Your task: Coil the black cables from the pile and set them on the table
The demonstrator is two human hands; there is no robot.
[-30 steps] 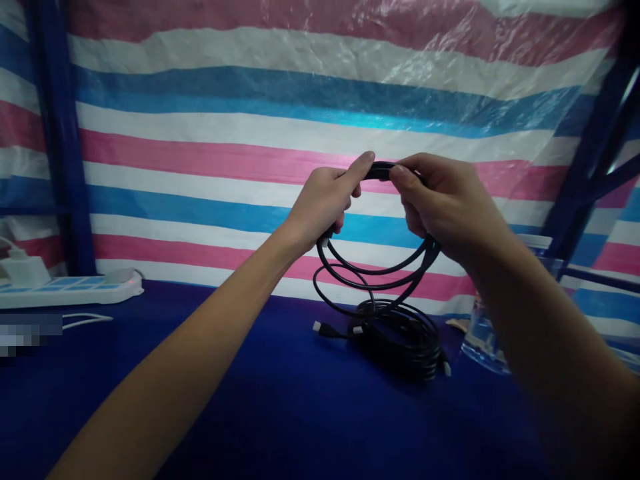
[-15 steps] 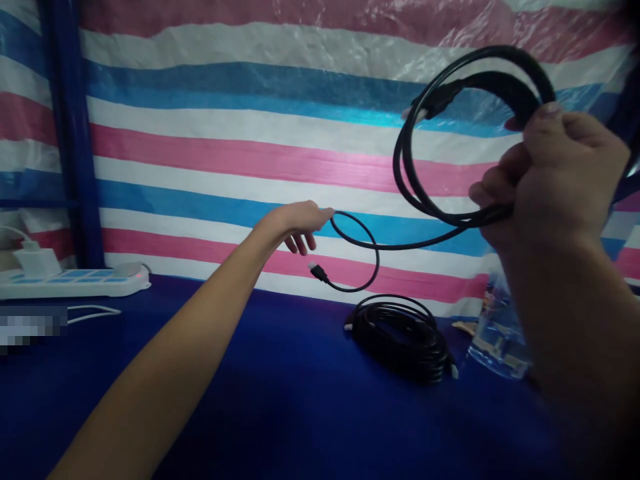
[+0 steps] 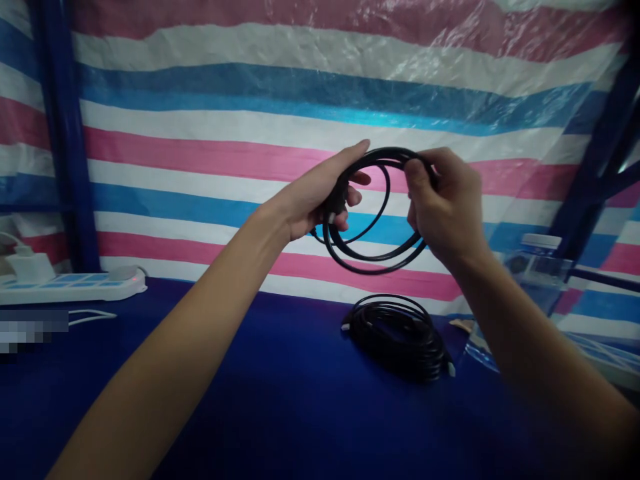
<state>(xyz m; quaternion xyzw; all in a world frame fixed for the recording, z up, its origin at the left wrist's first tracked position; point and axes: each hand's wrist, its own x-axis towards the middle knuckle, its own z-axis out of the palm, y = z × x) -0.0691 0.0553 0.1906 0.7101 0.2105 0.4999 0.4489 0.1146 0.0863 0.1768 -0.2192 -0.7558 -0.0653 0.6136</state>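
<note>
Thin black cable (image 3: 373,263), glossy, wound into several loose loops, held up above the blue table (image 3: 280,400). Left hand (image 3: 315,197) and right hand (image 3: 443,203) both curled shut on the coil's top. Behind, 1 bigger black cable bundle (image 3: 397,337) lying flat.

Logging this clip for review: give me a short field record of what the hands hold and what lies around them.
left hand: left hand grips the left side of a coiled black cable, held in the air
right hand: right hand pinches the coil's upper right side
below the hands: cable pile, black, coiled on the blue table
left edge: white power strip on the table, red light on
right edge: clear plastic bottle, partly behind the right forearm
backdrop: striped tarp, pink, white and blue
</note>
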